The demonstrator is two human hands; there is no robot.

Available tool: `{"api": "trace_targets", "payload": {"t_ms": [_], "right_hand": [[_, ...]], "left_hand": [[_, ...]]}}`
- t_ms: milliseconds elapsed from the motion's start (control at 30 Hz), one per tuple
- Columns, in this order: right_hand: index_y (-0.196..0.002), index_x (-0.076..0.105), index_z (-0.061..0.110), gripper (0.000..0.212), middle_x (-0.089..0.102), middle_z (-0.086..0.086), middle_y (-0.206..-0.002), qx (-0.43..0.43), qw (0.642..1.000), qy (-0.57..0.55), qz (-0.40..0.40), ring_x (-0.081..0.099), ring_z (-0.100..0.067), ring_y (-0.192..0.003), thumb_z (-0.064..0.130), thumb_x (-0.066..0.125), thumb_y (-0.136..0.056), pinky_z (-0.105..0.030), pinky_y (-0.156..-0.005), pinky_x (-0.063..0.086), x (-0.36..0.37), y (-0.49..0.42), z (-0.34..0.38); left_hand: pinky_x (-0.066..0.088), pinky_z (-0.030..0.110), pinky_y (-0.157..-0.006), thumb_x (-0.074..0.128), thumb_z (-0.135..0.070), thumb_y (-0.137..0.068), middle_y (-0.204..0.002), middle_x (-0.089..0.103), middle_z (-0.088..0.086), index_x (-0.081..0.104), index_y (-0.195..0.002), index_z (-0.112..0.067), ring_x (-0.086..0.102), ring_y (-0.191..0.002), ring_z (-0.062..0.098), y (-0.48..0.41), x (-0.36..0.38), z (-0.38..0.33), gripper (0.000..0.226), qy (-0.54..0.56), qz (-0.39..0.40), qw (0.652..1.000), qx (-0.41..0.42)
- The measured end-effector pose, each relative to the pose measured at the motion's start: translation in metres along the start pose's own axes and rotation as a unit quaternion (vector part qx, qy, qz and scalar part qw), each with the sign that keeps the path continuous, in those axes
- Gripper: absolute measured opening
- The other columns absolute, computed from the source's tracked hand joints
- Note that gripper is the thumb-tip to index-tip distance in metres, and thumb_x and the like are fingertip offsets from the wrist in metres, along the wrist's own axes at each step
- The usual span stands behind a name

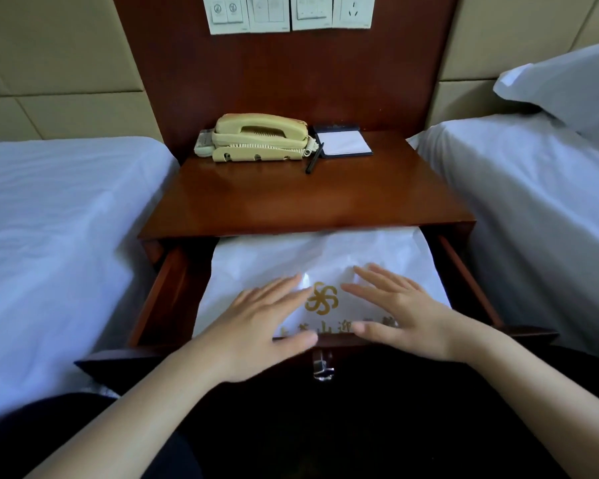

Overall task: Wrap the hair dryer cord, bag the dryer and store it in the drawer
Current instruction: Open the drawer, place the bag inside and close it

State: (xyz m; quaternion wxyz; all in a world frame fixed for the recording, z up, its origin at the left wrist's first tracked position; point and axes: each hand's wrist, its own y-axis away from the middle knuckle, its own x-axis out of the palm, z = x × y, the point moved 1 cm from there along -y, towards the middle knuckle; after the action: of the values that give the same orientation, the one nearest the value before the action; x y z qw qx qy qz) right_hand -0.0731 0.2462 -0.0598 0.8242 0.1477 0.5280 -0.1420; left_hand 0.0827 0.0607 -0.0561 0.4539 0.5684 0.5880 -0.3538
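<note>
A brown wooden counter (pixel 291 195) stands between two beds. The left bed (pixel 56 219) and the right bed (pixel 533 202) both have white sheets. A white pillow (pixel 567 88) lies at the far end of the right bed. On the wall above the counter is a row of white switches (pixel 287 12).

An old cream phone (pixel 256 136) sits near the back edge of the counter, a bit to the left. Just beside it on the right is a white notepad (pixel 344 142) in a dark holder. A black pen (pixel 314 159) lies tilted between them. Its top end leans on the notepad holder.

Under the front edge of the counter the drawer (pixel 166 292) is pulled out. It has a shiny handle (pixel 323 366) in the middle of its front.

A white bag (pixel 291 261) lies inside the drawer. It fills most of it, and there is a dark gap along the left side. The bag is crinkly and has a gold flower sign (pixel 321 299) with gold writing under it. You cannot see what is inside the bag.

Both hands lie flat on top of the bag, close to the front of the drawer. The left hand (pixel 256 326) is left of the gold sign and the right hand (pixel 408 319) is right of it. The fingers (pixel 281 288) are straight and spread out. They hold nothing.
</note>
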Motion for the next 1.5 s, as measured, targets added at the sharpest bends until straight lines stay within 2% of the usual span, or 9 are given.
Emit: {"api": "trace_targets", "payload": {"t_ms": [200,500,733,933,1100,1200,1267,1367,1500], "right_hand": [[-0.146,0.015,0.043,0.072,-0.007,0.013,-0.158,0.043,0.999,0.014,0.022,-0.019,-0.002,-0.141,0.072,0.032,-0.082,-0.035,-0.116,-0.005,-0.007,-0.020,0.001],[-0.141,0.039,0.029,0.049,0.028,0.009,-0.154,0.071,0.993,0.015,-0.097,0.020,-0.011,-0.142,0.047,0.034,-0.096,-0.033,-0.112,0.022,-0.012,-0.058,0.000],[-0.147,0.020,0.037,0.053,0.002,0.015,-0.158,0.064,0.997,0.033,-0.006,0.002,-0.005,-0.145,0.051,0.028,-0.096,-0.036,-0.115,0.008,-0.013,-0.066,-0.004],[-0.148,0.012,0.039,0.053,-0.002,0.015,-0.158,0.091,0.995,0.037,0.032,-0.005,-0.003,-0.145,0.051,0.024,-0.097,-0.038,-0.116,0.005,-0.018,-0.076,-0.005],[-0.145,0.030,0.029,0.049,0.027,0.004,-0.155,0.096,0.992,0.054,-0.062,0.019,-0.015,-0.143,0.042,0.032,-0.098,-0.041,-0.113,0.025,-0.019,-0.081,-0.001],[-0.131,0.050,0.015,0.043,0.054,-0.008,-0.132,0.090,0.986,0.049,-0.134,0.040,-0.023,-0.128,0.037,0.034,-0.097,-0.039,-0.099,0.039,-0.015,-0.080,-0.002],[-0.117,0.060,0.012,0.047,0.063,-0.007,-0.117,0.037,0.979,0.039,-0.195,0.048,-0.023,-0.116,0.042,0.032,-0.094,-0.035,-0.092,0.041,-0.013,-0.075,-0.005],[-0.117,0.062,0.019,0.056,0.058,-0.001,-0.128,-0.075,0.963,0.129,-0.226,0.045,-0.021,-0.123,0.055,0.032,-0.087,-0.033,-0.099,0.032,-0.017,-0.074,-0.015],[-0.144,0.032,0.029,0.091,0.027,0.001,-0.155,-0.041,0.972,0.165,-0.160,0.018,-0.019,-0.144,0.084,0.019,-0.072,-0.032,-0.113,0.010,-0.026,-0.077,-0.037]], "left_hand": [[-0.003,0.029,-0.116,0.060,-0.062,-0.075,-0.154,-0.019,-0.022,-0.004,-0.149,-0.040,-0.017,-0.142,-0.002,-0.019,-0.001,0.005,0.100,-0.081,0.046,0.995,0.020],[0.015,0.030,-0.115,0.065,-0.055,-0.075,-0.159,0.010,-0.017,0.016,-0.149,-0.036,0.011,-0.145,0.006,-0.053,-0.013,0.017,0.091,-0.072,-0.023,0.997,-0.003],[0.016,0.032,-0.118,0.063,-0.057,-0.076,-0.159,-0.001,-0.017,0.011,-0.150,-0.035,-0.002,-0.145,0.001,-0.059,-0.014,0.020,0.093,-0.034,0.007,0.999,-0.012],[0.022,0.037,-0.116,0.062,-0.068,-0.070,-0.158,0.004,-0.020,0.013,-0.150,-0.037,0.007,-0.146,0.006,-0.067,-0.020,0.021,0.098,-0.004,0.009,0.998,-0.068],[0.028,0.037,-0.110,0.061,-0.072,-0.068,-0.158,0.012,-0.020,0.018,-0.149,-0.035,0.019,-0.144,0.011,-0.070,-0.024,0.021,0.099,-0.026,-0.015,0.995,-0.097],[0.026,0.033,-0.109,0.061,-0.073,-0.067,-0.155,0.027,-0.014,0.030,-0.146,-0.032,0.027,-0.140,0.013,-0.069,-0.023,0.022,0.095,-0.065,-0.062,0.992,-0.084],[0.020,0.031,-0.108,0.060,-0.075,-0.064,-0.146,0.042,-0.007,0.045,-0.138,-0.026,0.035,-0.134,0.015,-0.071,-0.023,0.024,0.090,-0.112,-0.137,0.984,-0.017],[0.021,0.036,-0.105,0.052,-0.079,-0.061,-0.129,0.058,0.002,0.061,-0.121,-0.016,0.050,-0.121,0.022,-0.077,-0.024,0.030,0.087,-0.184,-0.220,0.957,0.041],[0.026,0.038,-0.103,0.048,-0.079,-0.061,-0.122,0.064,0.004,0.064,-0.118,-0.011,0.058,-0.115,0.025,-0.091,-0.024,0.038,0.090,-0.197,-0.238,0.951,0.032]]}}
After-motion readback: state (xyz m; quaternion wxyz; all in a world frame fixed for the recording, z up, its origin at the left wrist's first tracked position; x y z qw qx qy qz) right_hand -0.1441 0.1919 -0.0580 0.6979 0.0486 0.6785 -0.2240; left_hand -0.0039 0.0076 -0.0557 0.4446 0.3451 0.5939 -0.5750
